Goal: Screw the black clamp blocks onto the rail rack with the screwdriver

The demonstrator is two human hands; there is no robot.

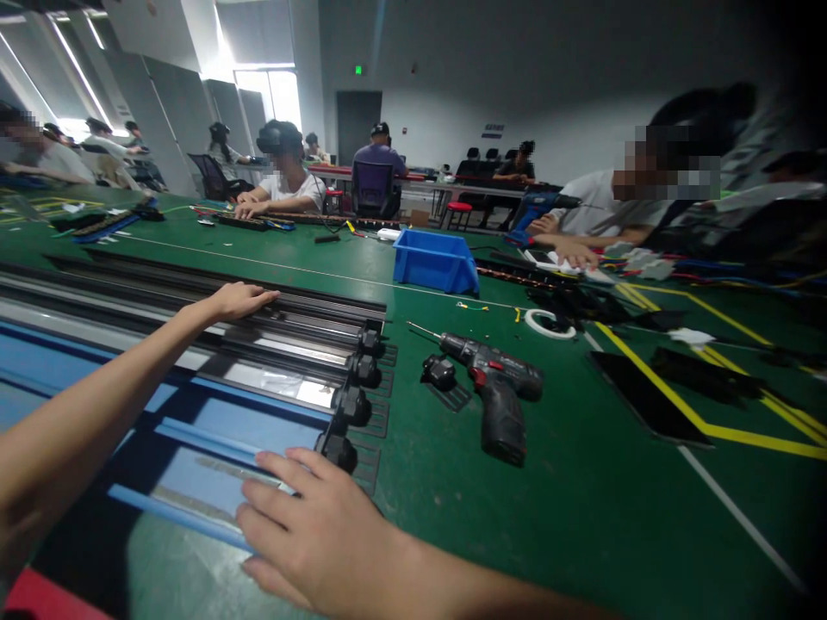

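My left hand (242, 301) lies with its fingers stretched out on the long black rails (316, 306), away from their near ends. Lower down, my right hand (316, 525) has its fingers spread over the blue-edged strips (213, 443), close to the end of the nearest one. Black plugs with slotted flat tabs (355, 405) line the right ends of the rails. A loose black plug (440, 375) of the same kind lies apart on the green table. Beside it rests a cordless drill (497, 379), its long bit pointing left.
Behind the drill stands a blue bin (436, 258). A white ring (549, 324) and a dark flat panel (646, 400) lie to the right on the green table (452, 534). Co-workers sit across the table, one at the right with a blue drill (533, 215).
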